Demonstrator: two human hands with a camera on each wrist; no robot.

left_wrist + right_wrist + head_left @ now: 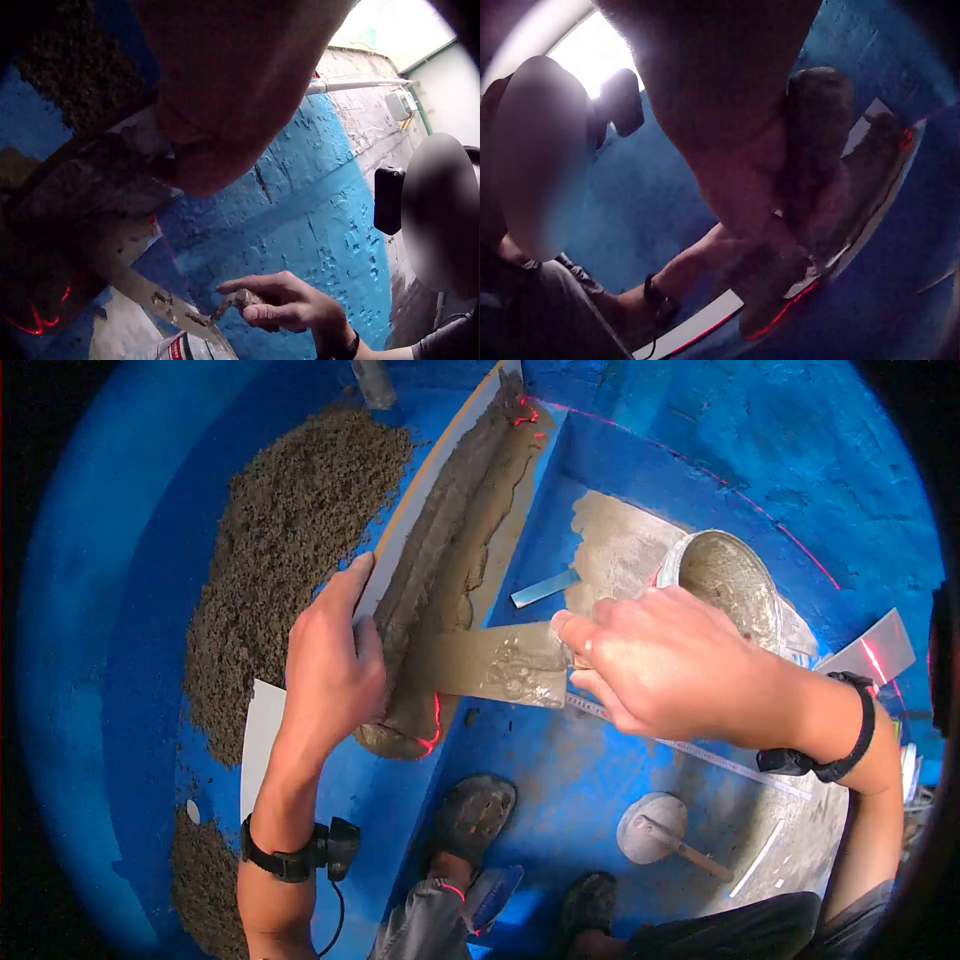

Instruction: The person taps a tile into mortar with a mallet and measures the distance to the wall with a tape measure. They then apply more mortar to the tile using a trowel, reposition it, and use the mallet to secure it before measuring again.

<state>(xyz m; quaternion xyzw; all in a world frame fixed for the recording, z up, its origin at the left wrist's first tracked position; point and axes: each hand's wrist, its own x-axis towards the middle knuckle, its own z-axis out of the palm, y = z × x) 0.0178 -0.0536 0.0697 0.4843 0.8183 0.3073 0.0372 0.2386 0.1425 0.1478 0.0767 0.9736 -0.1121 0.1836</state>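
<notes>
My left hand (335, 650) grips the near end of a long white board (425, 495) with an orange edge, thumb on the near side. Against this board runs a ridge of wet grey mortar (440, 550) along a blue ledge. In my right hand (670, 660) is a flat rectangular steel trowel, its handle mostly covered by the fingers. The trowel's blade (500, 665), smeared with mortar, reaches left over the ridge's near end. From the left wrist view, the right hand (289, 304) curls round the trowel's handle.
A heap of dark, crumbly mix (290, 530) lies left of the board. To the right stands a mortar-coated bucket (725, 575). A small metal strip (545, 588), a measuring tape (735, 765) and a round float (655, 828) lie lower right. Feet stand below the ledge.
</notes>
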